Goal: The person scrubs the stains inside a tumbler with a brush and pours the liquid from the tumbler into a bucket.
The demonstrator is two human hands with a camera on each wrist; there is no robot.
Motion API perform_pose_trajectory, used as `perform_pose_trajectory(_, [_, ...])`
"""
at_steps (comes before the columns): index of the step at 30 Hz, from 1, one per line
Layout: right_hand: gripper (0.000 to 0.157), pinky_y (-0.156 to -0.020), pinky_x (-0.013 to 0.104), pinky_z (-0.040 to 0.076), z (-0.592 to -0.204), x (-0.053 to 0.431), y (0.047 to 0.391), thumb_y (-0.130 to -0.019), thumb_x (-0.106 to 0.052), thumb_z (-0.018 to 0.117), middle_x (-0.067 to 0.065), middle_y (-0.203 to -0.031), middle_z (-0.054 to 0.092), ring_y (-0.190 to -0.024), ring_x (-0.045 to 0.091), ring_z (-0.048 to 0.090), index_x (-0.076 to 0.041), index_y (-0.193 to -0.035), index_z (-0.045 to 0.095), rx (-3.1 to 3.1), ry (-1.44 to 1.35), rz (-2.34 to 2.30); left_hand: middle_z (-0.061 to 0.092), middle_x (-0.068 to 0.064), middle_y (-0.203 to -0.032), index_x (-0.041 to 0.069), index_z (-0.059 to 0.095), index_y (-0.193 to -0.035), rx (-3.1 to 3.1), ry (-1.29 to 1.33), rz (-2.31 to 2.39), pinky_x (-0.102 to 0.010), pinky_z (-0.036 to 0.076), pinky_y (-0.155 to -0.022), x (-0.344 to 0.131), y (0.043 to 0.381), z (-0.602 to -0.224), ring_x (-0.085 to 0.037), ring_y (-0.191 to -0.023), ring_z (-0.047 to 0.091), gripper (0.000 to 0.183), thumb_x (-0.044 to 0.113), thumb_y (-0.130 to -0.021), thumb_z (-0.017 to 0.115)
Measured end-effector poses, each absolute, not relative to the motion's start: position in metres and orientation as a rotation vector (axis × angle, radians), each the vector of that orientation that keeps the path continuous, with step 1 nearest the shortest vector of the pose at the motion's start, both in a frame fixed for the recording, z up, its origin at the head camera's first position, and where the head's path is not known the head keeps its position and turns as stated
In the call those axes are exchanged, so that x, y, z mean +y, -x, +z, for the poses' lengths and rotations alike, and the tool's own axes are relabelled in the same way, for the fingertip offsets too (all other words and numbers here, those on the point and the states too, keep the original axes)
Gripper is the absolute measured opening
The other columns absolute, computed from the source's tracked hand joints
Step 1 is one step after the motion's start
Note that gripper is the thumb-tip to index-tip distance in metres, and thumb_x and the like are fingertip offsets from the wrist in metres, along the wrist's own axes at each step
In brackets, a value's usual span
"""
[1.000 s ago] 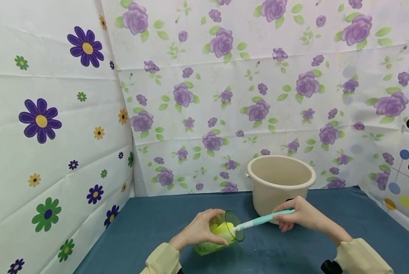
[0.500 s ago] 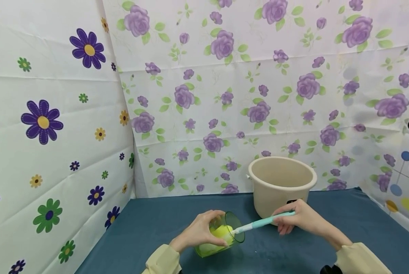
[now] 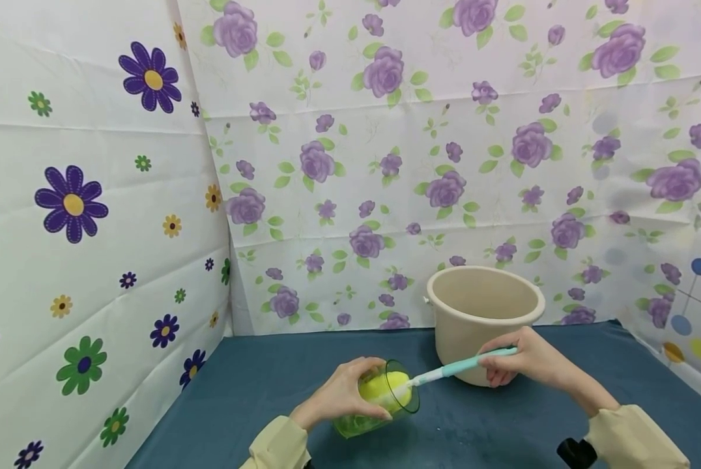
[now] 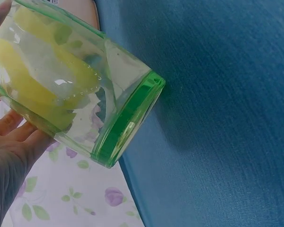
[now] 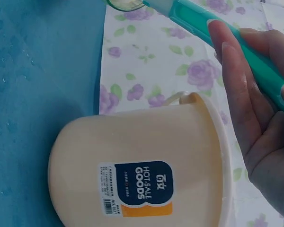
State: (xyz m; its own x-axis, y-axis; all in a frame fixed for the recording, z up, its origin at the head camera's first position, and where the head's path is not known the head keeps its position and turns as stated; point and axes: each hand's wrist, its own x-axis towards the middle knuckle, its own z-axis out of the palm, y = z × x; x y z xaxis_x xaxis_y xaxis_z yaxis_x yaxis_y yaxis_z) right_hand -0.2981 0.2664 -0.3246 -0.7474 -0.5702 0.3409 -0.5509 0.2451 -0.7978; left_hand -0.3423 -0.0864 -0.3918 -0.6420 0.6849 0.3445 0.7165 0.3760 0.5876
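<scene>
My left hand [image 3: 341, 394] grips a clear green-tinted glass [image 3: 355, 426], tilted with its mouth toward the right. Its thick green base [image 4: 128, 124] hangs just above the cloth in the left wrist view. Inside the glass sits the yellow sponge head [image 3: 380, 388] of a bottle brush, reaching the rim; small bubbles cling around the sponge [image 4: 83, 78] there. My right hand [image 3: 529, 359] pinches the turquoise brush handle [image 3: 464, 365] between thumb and fingers. The right wrist view shows the handle [image 5: 194, 20] lying along the fingers, with a bit of the glass's rim at the top.
A beige bucket [image 3: 458, 339] stands behind my right hand; its label [image 5: 144, 189] shows in the right wrist view. Blue cloth [image 3: 280, 371] covers the table, with water drops on it. Flowered sheets [image 3: 327, 260] hang at the back and sides.
My right hand has drawn the brush to the right and slightly up, so the sponge sits nearer the glass's mouth. The left hand and the glass stay almost where they were.
</scene>
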Motion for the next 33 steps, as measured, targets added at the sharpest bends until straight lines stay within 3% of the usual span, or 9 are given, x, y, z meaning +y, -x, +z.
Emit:
perform_pose_trajectory(18, [0.018,-0.05,0.045,0.048,-0.342,0.254,0.302,-0.089,0.0,0.055,0.016,-0.073,0.065,-0.06,0.03,0.063,0.011,-0.1,0.064,2.293,1.14,-1.636,0.052,0.007,-0.103,0.016,0.047,-0.13,-2.578,1.324,-1.117,-0.032,0.044,-0.076,-0.085,0.341,-0.391,-0.01,-0.092,0.05,0.072,0.042,-0.07,0.076])
perform_pose_trajectory(33, [0.018,-0.05,0.044,0.049,-0.334,0.255,0.3,-0.088,-0.008,0.059,0.013,-0.071,0.065,-0.059,0.029,0.063,0.007,-0.097,0.066,2.435,1.104,-1.548,0.052,0.008,-0.106,0.016,0.047,-0.13,-2.59,1.307,-1.112,-0.03,0.043,-0.076,-0.084,0.341,-0.392,-0.009,-0.093,0.049,0.072,0.04,-0.069,0.078])
